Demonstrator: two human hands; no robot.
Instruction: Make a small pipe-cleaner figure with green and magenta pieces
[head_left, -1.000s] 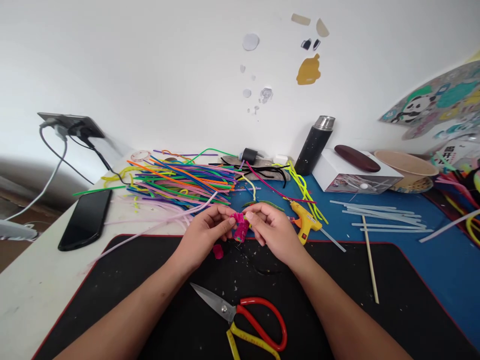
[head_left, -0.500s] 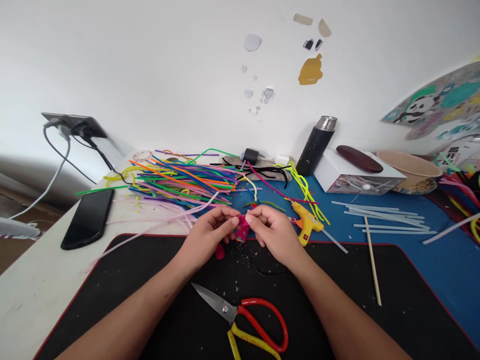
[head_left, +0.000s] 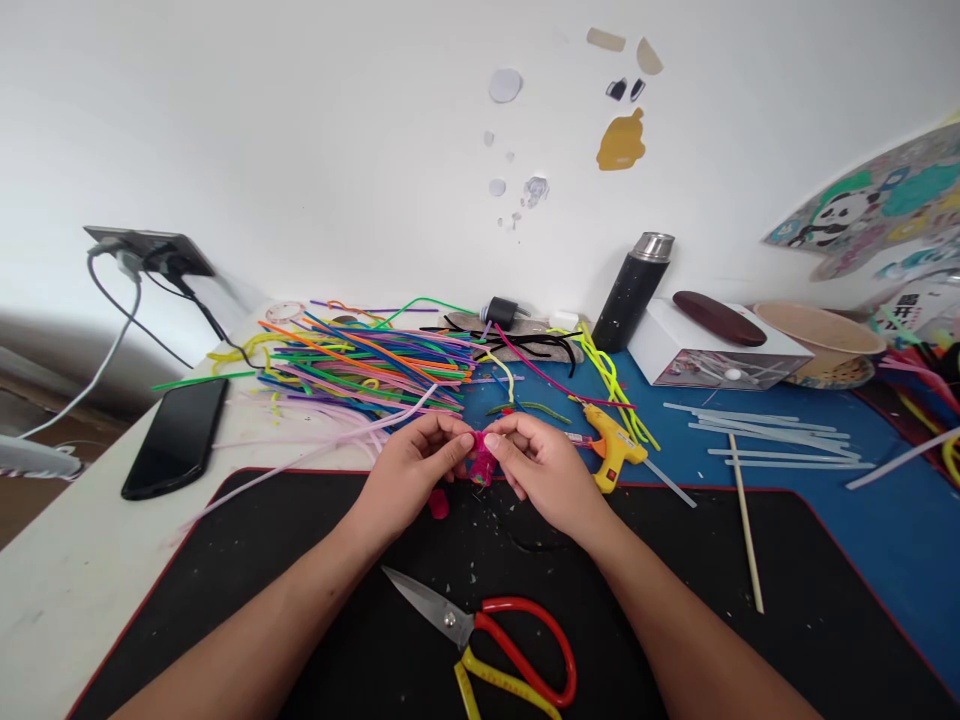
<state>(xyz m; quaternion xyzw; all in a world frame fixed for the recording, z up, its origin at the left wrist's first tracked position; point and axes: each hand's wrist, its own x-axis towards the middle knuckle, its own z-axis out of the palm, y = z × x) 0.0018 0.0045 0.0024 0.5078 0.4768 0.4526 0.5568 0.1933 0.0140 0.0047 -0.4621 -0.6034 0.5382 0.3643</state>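
Between my two hands is a small magenta fuzzy piece (head_left: 482,466), which looks like shaped pipe cleaner with a bit of green at its lower end. My left hand (head_left: 416,462) pinches its upper left side between thumb and finger. On the other side, my right hand (head_left: 541,462) pinches the upper right, thumb tip close to the left one. A second magenta scrap (head_left: 439,503) lies on the black mat (head_left: 300,560) just under my left hand. Nearer to me rest large scissors (head_left: 480,630) with one red and one yellow handle, blades to the left.
Pipe cleaners (head_left: 367,360) of many colours are heaped behind my left hand. A yellow glue gun (head_left: 616,448) lies right of my right hand, with glue sticks (head_left: 772,435) and a wooden stick (head_left: 745,525) beyond. A phone (head_left: 176,438) lies left; a black flask (head_left: 634,292) stands behind.
Both thumbs have come slightly closer together over the magenta piece, which now looks narrower and is turned a little. Everything else stays where it was.
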